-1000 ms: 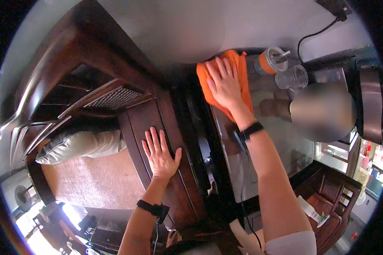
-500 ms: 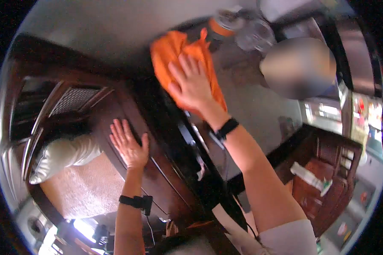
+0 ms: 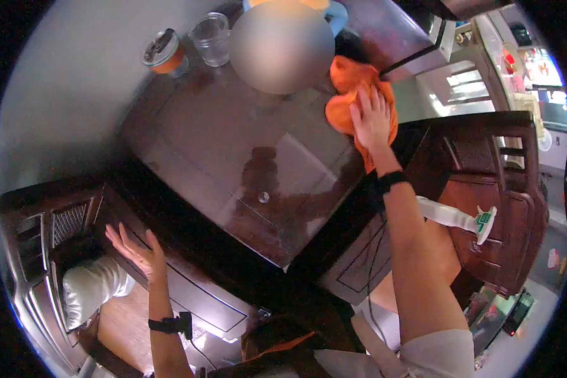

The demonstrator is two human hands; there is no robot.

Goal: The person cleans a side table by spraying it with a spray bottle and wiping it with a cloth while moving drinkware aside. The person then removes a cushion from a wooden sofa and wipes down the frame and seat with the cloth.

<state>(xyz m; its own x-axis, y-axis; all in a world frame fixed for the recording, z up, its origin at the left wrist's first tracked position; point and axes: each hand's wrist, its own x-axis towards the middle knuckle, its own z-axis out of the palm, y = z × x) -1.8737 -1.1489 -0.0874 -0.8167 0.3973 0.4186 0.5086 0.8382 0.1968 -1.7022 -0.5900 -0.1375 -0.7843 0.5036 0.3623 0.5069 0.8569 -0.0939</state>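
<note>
My right hand (image 3: 373, 120) lies flat with fingers extended on a crumpled orange cloth (image 3: 343, 115) at the right edge of the dark, glossy table (image 3: 214, 145). Part of the cloth hangs past the edge, and its underside is hidden. My left hand (image 3: 138, 252) is raised with fingers spread and nothing in it, apart from the table, beside a dark wooden chair or bench. Both wrists wear black bands.
At the table's far left stand a lidded jar with an orange band (image 3: 164, 53) and a clear glass jar (image 3: 211, 41). Behind is a blurred round patch. A white bottle with a green label (image 3: 460, 217) lies on the wooden chair (image 3: 504, 208) at right. A silvery cushion (image 3: 91, 286) sits at left.
My right hand and the orange cloth have moved from the table's left side to its right edge. My left hand has lifted and turned. The view has swung round.
</note>
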